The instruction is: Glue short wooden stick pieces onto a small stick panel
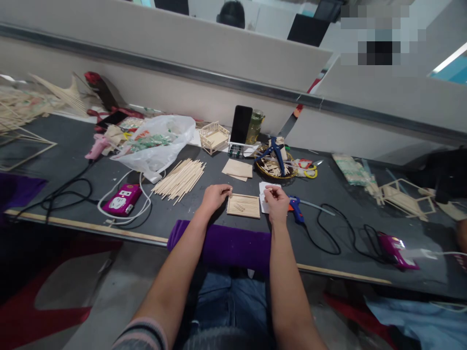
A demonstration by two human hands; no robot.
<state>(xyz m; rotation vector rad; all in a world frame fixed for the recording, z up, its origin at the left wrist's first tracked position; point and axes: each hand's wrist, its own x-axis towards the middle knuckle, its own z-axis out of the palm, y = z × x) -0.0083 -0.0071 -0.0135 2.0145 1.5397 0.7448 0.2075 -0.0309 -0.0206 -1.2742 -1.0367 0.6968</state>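
Note:
A small rectangular panel of wooden sticks [251, 209] with a raised edge lies on the dark table in front of me. A few short stick pieces rest loose on it. At its far left corner is my left hand [216, 198], fingers pinched together; whatever sits between them is too small to name. Right of the panel, my right hand [277, 203] is closed in a pinch above a white paper [263, 189], its contents unclear. Close to its right side lies a blue glue gun [297, 210] with a glue stick in its back.
A purple cloth roll [233, 245] lies along the near edge. Around sit a pile of sticks [180, 180], a plastic bag [160, 141], a basket of bits [275, 167], a propped phone [241, 125], a stick model [214, 137] and magenta power strips [124, 199] with trailing cords.

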